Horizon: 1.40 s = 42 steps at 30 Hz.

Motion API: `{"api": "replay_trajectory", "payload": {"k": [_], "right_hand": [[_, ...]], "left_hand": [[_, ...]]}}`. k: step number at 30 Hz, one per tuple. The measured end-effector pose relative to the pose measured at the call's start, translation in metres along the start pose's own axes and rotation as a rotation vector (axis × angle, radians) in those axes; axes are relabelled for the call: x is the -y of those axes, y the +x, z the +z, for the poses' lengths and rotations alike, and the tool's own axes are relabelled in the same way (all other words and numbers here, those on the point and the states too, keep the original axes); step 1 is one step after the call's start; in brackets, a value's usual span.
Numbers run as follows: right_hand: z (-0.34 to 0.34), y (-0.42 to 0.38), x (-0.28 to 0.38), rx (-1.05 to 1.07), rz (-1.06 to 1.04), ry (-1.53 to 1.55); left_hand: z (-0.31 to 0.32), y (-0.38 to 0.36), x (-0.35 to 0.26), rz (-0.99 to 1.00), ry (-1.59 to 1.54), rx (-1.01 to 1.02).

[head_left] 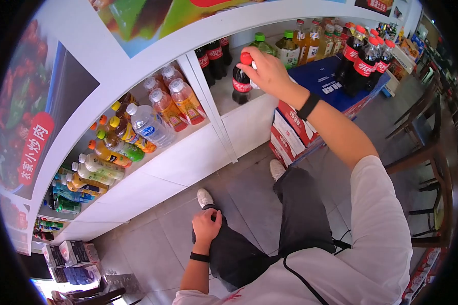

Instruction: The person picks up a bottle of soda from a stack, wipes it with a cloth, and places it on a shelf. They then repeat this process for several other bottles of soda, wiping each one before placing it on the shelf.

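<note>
My right hand [268,72] is closed at the neck of a cola bottle [241,86] with a red cap and a red label. The bottle stands upright near the front edge of the white shelf [232,108]. Something white, like a cloth [254,76], shows between the hand and the bottle. Behind it, more cola bottles [215,57] stand in the left part of this compartment. Lower down, my left hand [207,224] rests by my left knee, its fingers loosely curled and nothing visible in them.
Several cola bottles [365,65] stand on a blue carton [320,76] at the right. Green-capped bottles [288,49] line the shelf's back. Left of a divider [204,89] stand many drink bottles [150,124]. Wooden chairs [425,160] are at right, boxes [76,254] at lower left.
</note>
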State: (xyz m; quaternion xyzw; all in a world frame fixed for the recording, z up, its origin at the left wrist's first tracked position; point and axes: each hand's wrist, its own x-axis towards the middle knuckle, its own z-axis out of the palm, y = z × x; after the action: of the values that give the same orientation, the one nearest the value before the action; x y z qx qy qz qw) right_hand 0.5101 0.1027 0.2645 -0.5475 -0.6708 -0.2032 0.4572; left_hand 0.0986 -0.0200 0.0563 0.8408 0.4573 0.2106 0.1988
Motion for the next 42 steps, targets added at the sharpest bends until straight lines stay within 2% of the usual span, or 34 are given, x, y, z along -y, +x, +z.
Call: {"api": "replay_trajectory", "payload": {"k": [5, 8, 9, 12, 16, 19, 22, 23, 24, 25, 26, 27, 30, 36, 42], "right_hand": [[0.042, 0.025, -0.031, -0.063, 0.038, -0.199], [0.059, 0.044, -0.042, -0.029, 0.092, -0.314], [0.061, 0.05, -0.04, 0.052, 0.165, -0.35], [0.085, 0.065, -0.068, 0.01, 0.158, -0.445], [0.083, 0.075, -0.059, 0.149, 0.284, -0.416], [0.084, 0.068, -0.053, 0.059, 0.275, -0.362], [0.07, 0.047, -0.029, -0.076, 0.496, -0.13], [0.075, 0.032, -0.033, -0.203, 0.459, -0.126], [0.077, 0.018, -0.031, -0.199, 0.504, -0.078], [0.079, 0.003, -0.028, -0.082, 0.607, 0.029], [0.095, -0.015, -0.04, 0.001, 0.623, 0.109], [0.104, -0.024, -0.044, 0.181, 0.768, 0.147], [0.142, -0.047, -0.057, 0.014, 0.811, 0.03], [0.163, -0.024, -0.058, 0.148, 0.917, -0.014], [0.175, -0.01, -0.055, 0.089, 1.06, 0.02]], "left_hand": [[-0.004, 0.0, 0.001, -0.014, -0.017, 0.02], [-0.002, 0.001, 0.003, -0.013, -0.028, 0.015], [-0.001, 0.0, 0.004, -0.015, -0.028, 0.011], [-0.003, 0.002, 0.002, -0.027, -0.044, 0.015], [-0.004, 0.004, 0.002, -0.016, -0.04, 0.018], [-0.004, 0.004, 0.003, -0.014, -0.046, 0.027], [-0.006, 0.001, 0.004, -0.012, -0.044, 0.009], [-0.006, 0.0, 0.004, -0.004, -0.039, -0.006], [-0.004, 0.001, 0.004, 0.006, -0.037, -0.027], [-0.003, 0.001, 0.003, 0.008, -0.03, -0.02], [-0.003, 0.001, 0.004, 0.007, -0.02, -0.011], [-0.003, 0.0, 0.004, 0.008, -0.006, -0.001], [-0.006, 0.0, -0.002, -0.005, -0.019, -0.01], [-0.004, 0.001, 0.003, -0.028, -0.035, 0.008], [-0.005, 0.004, 0.0, -0.029, -0.029, 0.015]]}}
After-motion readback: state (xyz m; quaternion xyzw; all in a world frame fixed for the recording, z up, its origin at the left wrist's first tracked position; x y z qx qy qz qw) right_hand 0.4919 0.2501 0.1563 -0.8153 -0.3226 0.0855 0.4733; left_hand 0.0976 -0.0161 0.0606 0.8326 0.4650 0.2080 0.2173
